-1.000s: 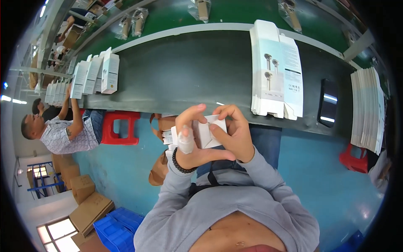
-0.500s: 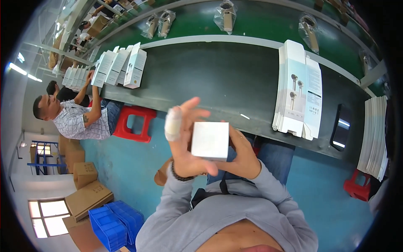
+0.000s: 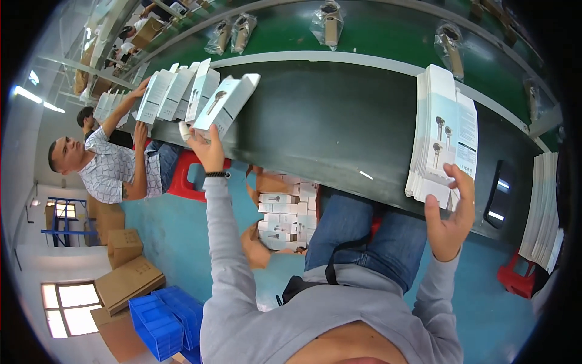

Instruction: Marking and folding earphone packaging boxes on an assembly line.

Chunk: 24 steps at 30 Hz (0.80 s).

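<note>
Out to the left over the dark table, my left hand (image 3: 206,147) grips the lower end of a white and pale-blue folded-up carton (image 3: 227,104). It leans to the right, its top flaps standing up. One finger of that hand wears a white wrapping. Beside it stands a row of similar cartons (image 3: 177,94). On the right, my right hand (image 3: 450,215) is open, thumb and fingers apart, at the near edge of a stack of flattened cartons (image 3: 431,130). Whether its fingertips touch the stack I cannot tell.
A phone (image 3: 495,193) and more flattened cartons (image 3: 539,209) lie on the right. Bagged devices (image 3: 330,27) rest on the green conveyor beyond. Below the table edge sits an open box (image 3: 285,215) of small cartons. A co-worker (image 3: 109,161) reaches toward the row at left.
My hands have parted. The left one has carried the carton from in front of me to the row at left; the right one has let go and moved to the flattened stack.
</note>
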{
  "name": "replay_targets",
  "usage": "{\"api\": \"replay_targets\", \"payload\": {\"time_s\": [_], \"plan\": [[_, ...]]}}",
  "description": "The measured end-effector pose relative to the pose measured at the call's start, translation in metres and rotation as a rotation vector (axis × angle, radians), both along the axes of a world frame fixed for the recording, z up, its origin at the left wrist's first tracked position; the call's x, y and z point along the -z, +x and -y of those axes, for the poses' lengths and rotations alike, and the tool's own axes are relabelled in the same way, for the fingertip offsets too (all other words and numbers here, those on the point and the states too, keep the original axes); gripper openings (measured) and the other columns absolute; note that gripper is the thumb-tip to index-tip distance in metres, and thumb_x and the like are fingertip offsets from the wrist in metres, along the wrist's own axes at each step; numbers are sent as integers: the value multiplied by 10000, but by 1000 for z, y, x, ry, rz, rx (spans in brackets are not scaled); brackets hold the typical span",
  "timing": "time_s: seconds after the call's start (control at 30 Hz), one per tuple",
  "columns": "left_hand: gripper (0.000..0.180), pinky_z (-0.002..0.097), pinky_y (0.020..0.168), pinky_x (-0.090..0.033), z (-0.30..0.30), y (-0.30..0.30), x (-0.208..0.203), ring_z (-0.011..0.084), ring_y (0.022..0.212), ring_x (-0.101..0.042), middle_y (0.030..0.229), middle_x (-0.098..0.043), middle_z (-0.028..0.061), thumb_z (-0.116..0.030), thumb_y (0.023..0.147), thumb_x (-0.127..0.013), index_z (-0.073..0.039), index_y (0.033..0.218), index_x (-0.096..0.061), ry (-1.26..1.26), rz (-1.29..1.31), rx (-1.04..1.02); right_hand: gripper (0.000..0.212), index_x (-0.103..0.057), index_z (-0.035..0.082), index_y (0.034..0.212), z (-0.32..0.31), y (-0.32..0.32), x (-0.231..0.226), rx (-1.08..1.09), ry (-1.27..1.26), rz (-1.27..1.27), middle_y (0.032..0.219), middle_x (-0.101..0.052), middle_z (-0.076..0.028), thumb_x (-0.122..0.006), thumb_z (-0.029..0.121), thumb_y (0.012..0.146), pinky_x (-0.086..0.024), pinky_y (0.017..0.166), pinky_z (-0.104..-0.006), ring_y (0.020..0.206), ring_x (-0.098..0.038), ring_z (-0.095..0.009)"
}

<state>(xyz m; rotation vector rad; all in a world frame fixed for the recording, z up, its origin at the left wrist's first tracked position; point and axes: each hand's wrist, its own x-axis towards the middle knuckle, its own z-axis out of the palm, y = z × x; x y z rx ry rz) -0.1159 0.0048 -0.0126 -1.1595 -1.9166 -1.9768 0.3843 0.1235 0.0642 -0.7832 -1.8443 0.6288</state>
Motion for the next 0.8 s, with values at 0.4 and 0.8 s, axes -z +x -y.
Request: {"api": "replay_targets", "payload": {"time_s": [0.4, 0.8], "plan": [[738, 369, 893, -413, -16, -98, 41, 325, 1046, -483, 1243, -383, 236, -113, 743, -659, 39, 1332, -241, -177, -180, -624, 650, -509, 66, 1207, -13, 38, 8, -42, 133, 844, 1300, -398, -169, -738, 245, 625, -293, 980, -466, 1210, -353, -370], [887, 405, 990, -298, -30, -9, 16, 322, 1235, -315, 1304, -305, 235, -160, 734, -704, -11, 1377, -112, -152, -268, -462, 157, -593, -95, 910, -8, 59, -14, 121, 571, 384, 817, -640, -209, -568, 31, 820, -519, 710, -353, 739, -644, -326]]}}
